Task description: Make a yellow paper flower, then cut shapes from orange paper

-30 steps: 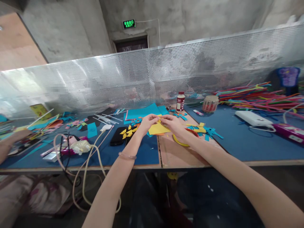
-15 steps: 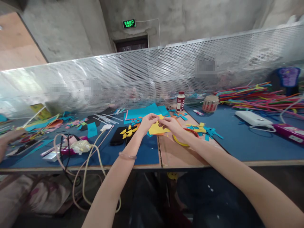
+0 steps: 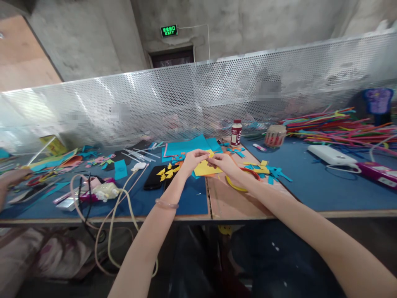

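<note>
My left hand (image 3: 194,159) and my right hand (image 3: 223,164) meet over a yellow paper sheet (image 3: 203,169). Their fingertips are pinched on a small yellow paper piece (image 3: 211,153), mostly hidden by the fingers. Left of my left hand, folded yellow paper pieces (image 3: 168,172) lie beside and on a black phone (image 3: 153,178). Behind my hands are blue paper sheets (image 3: 186,145). Under my right wrist rests a yellow and red ring-shaped object (image 3: 235,184), partly covered.
A red-capped bottle (image 3: 236,133), a jar (image 3: 275,136) and many pipe cleaners (image 3: 338,126) stand or lie at the back right. A white power bank (image 3: 330,156) is at right. Cables (image 3: 119,203) hang over the left edge. Another person's hand (image 3: 14,178) is at far left.
My hands stay nearly in place. The small yellow piece between my fingertips shows a little more now, and the fingers have shifted slightly.
</note>
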Demonstrator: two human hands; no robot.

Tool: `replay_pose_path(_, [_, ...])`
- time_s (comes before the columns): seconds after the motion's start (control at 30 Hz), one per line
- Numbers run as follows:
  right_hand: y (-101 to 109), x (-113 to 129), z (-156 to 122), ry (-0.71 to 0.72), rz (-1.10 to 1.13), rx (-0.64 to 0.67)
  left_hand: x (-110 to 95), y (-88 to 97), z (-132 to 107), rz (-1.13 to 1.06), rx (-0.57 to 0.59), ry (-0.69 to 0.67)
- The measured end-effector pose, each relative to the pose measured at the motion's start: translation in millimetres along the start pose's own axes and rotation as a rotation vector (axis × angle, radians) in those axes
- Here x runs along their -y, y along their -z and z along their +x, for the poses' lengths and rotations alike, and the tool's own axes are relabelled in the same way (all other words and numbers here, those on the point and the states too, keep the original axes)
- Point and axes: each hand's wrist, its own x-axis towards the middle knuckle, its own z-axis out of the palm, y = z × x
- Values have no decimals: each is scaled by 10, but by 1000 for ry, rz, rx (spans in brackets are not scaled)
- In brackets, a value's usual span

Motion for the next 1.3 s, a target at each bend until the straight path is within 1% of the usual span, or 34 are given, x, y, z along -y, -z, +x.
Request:
replay_pose_path(0.2, [-10, 4, -4, -7, -26, 5, 1, 7, -3, 27, -10, 25])
replay_pose_path(0.37, [5, 23, 10, 7, -66, 26, 32, 28, 11, 24, 0, 24])
replay_pose_path(0.5, [19, -8, 34, 20, -86, 32, 54, 33, 29, 12, 10, 16])
replay_pose_path(0.9, [22, -74, 51, 17, -60, 78, 45, 33, 27, 13, 12, 11])
replay_pose_path(1.3, [56, -82, 41, 21, -92, 105, 81, 67, 38, 55, 59, 30])
